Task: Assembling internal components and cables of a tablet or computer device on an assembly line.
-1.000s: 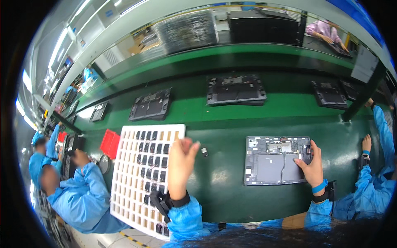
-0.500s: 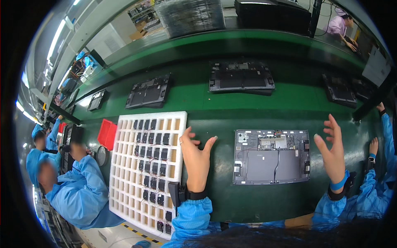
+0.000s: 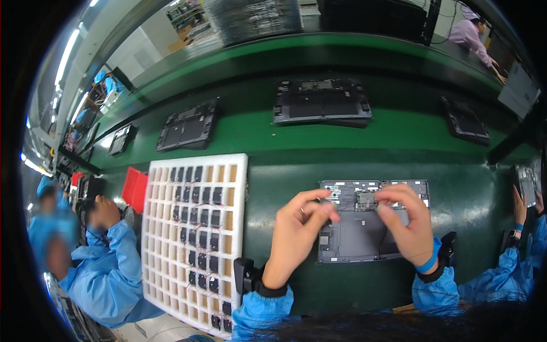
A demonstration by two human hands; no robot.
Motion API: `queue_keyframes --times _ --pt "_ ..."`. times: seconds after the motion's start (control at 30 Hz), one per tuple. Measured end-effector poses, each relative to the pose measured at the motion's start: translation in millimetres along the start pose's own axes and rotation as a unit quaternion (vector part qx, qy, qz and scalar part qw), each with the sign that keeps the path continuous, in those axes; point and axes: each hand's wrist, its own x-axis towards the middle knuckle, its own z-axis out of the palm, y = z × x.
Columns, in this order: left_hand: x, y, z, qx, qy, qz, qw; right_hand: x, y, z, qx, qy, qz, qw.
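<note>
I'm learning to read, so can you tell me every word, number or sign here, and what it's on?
None can be read.
Open laptop base: its pale labels and the tiny mark in its middle are too small.
White foam tray: no writing that I can see.

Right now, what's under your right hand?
Part of the open device. Left of the right hand, its dark panel and some circuit board show; what the hand covers cannot be seen.

This is an electronics assembly workshop, shown by opened laptop bases (image 3: pixel 359 235) between the near and far edges of a green bench (image 3: pixel 285 166), a foam tray (image 3: pixel 240 195) of black parts (image 3: pixel 215 216) and co-workers (image 3: pixel 117 288) in blue smocks.
</note>
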Motion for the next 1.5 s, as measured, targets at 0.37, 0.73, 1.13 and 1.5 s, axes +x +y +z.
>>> queue_keyframes --times 0.37,0.73,1.13,1.5 --pt "-23 27 32 0.146 -0.192 -0.137 0.961 -12 -6 9 0.295 -0.206 0.252 0.898" --pt "-34 8 49 0.009 -0.043 -0.082 0.996 -32 -2 27 0.425 -0.018 0.29 0.857" --pt "-34 3 56 0.012 -0.034 -0.069 0.997 -22 3 2 0.327 -0.076 0.269 0.903" --pt "-31 -1 58 0.199 0.014 0.169 0.965 -26 4 -2 0.337 -0.125 0.235 0.903"
